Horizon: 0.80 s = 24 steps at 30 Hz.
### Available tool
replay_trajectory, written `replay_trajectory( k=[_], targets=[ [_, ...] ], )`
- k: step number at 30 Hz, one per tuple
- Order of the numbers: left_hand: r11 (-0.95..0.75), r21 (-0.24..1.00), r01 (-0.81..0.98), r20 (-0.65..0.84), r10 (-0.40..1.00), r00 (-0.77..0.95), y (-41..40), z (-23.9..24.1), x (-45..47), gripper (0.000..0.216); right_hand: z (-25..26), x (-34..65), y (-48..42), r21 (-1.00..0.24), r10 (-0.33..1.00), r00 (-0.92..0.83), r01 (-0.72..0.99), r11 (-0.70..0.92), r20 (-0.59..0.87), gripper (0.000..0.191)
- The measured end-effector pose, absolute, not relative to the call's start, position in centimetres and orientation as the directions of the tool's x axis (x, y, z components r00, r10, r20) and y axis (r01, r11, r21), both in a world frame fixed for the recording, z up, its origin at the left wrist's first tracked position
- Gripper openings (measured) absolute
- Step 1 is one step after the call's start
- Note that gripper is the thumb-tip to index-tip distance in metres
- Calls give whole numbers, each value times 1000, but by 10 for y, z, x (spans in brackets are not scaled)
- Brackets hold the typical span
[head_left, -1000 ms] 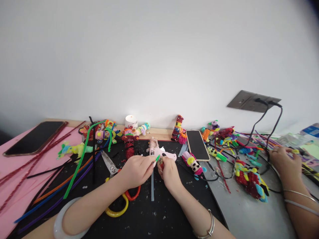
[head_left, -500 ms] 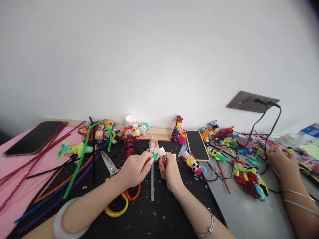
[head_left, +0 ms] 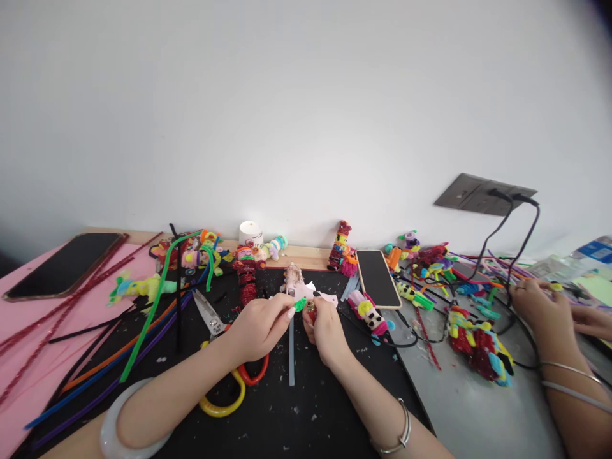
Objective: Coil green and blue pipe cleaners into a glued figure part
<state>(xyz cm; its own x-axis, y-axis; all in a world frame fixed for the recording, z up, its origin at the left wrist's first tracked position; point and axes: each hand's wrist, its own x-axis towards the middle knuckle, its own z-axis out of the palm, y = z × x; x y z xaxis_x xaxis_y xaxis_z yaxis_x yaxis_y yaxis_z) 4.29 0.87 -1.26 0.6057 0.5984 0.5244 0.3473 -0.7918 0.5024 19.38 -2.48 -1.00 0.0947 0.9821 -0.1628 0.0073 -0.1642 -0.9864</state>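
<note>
My left hand is closed in a pinch on a short green pipe-cleaner piece. My right hand is closed on a small red craft piece, touching the green piece at the fingertips. Both hands hover over the black mat. Just behind them lies a pink glue gun, with a clear glue stick on the mat between my wrists. Scissors with yellow and red handles lie under my left forearm.
Long pipe cleaners fan out at the left across a pink sheet bearing a phone. Pipe-cleaner dolls line the wall. A second phone lies mid-table. Another person's hands work at the right among cables.
My hands stay almost in place, with the fingertips and green piece shifting slightly between frames. The other person's hand at the right has moved a little left, and a second hand appears.
</note>
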Motion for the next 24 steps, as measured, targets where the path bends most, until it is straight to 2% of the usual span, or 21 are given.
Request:
replay_trajectory(
  k=[11, 24],
  targets=[
    [-788, 506, 350, 518, 602, 608, 8, -12, 42, 15, -11, 195, -24, -978, 979, 66, -91, -186, -192, 47],
    [-784, 519, 340, 511, 603, 612, 8, -13, 42, 14, -11, 195, -24, -987, 984, 70, -33, -159, -161, 41]
  ],
)
